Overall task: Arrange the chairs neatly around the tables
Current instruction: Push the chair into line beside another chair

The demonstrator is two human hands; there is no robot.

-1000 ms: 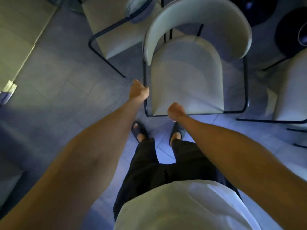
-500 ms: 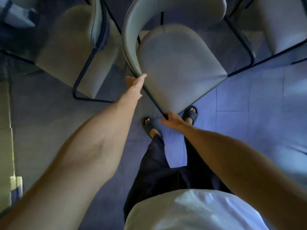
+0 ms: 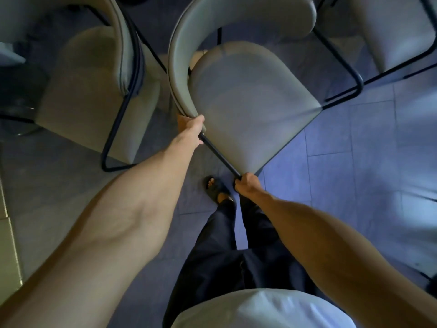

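Firm: left hand [image 3: 191, 129] and right hand [image 3: 248, 185] clench the pale padded black-framed chair [image 3: 248, 102]; swinging wide could clip the neighbouring grey chair [image 3: 94, 91].

chair [image 3: 246, 100]: smooth matt grey upholstery | frame [image 3: 220, 157]: black metal tube | floor [image 3: 354, 176]: matt tiles

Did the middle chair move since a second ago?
Cannot tell. The view swung round, and the middle chair sits between the left chair and right chair much as before.
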